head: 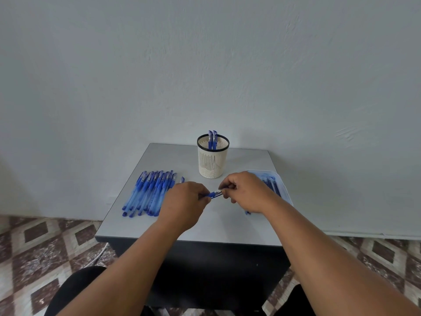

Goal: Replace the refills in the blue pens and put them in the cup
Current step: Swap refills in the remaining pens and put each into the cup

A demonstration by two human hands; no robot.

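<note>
Head view: both hands, left [182, 202] and right [245, 192], pinch one blue plastic pen [214, 194] at frame centre, below the ribbed cream cup [213, 160] on the smooth grey surface [227, 222].

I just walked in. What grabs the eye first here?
Two bare hands, left hand and right hand, pinch one blue plastic pen over the grey table. Behind stands a cream slotted plastic cup holding two pens; a row of blue pens lies at left.

We see the cup [213, 159] far on the table [227, 222], loose pens [149, 192] at left, a tray [276, 185] at right.
</note>
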